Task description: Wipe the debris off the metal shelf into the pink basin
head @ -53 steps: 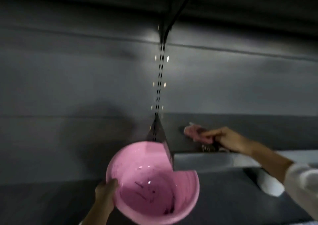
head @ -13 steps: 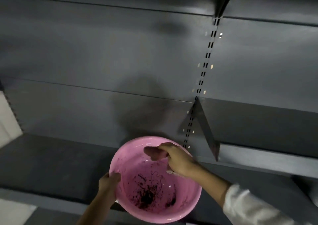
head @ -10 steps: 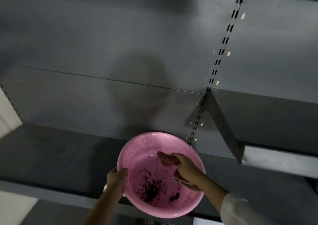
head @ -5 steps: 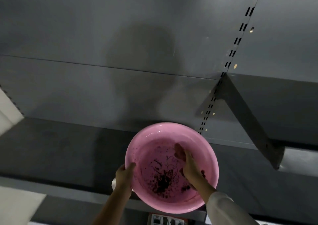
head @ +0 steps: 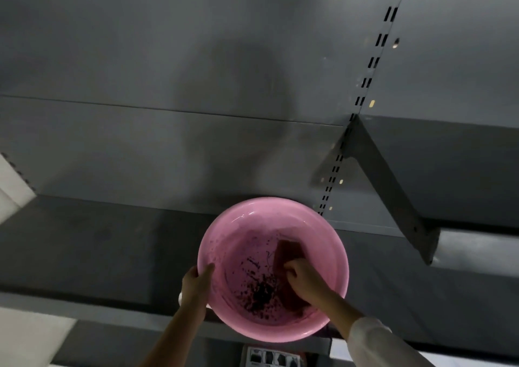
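My left hand has its fingers clamped on the near-left rim of the pink basin, thumb over the lip, same hold as half a second ago. My right hand is inside the basin, fingers curled shut on a dark red cloth that lies against the right inner wall; half a second ago the cloth was hidden under that hand. Debris is heaped dark at the basin bottom, just left of the right hand. Basin sits above the lower metal shelf. Further back right: bracket and slotted upright, shifted right in view since before.
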Available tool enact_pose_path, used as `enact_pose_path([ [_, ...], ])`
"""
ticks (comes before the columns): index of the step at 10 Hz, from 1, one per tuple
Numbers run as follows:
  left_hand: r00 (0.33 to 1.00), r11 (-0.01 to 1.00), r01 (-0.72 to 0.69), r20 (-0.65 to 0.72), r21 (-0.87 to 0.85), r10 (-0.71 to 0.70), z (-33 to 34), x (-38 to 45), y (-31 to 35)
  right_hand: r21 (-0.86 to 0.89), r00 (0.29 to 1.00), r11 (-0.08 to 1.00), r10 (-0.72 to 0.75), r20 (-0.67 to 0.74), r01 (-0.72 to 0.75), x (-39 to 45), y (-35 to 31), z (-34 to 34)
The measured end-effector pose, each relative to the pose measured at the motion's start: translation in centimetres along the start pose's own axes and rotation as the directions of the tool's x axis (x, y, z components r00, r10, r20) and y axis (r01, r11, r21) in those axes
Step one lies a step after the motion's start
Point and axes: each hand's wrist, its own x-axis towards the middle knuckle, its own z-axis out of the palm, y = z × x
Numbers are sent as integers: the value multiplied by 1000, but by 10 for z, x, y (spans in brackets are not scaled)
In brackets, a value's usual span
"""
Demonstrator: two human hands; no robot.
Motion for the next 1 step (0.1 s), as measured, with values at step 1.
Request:
enact_pose_path([
  [1, 998, 999, 46, -37, 5, -46, -2, -2, -3, 92, 993, 990, -104, -60, 109, -30, -9, -13],
])
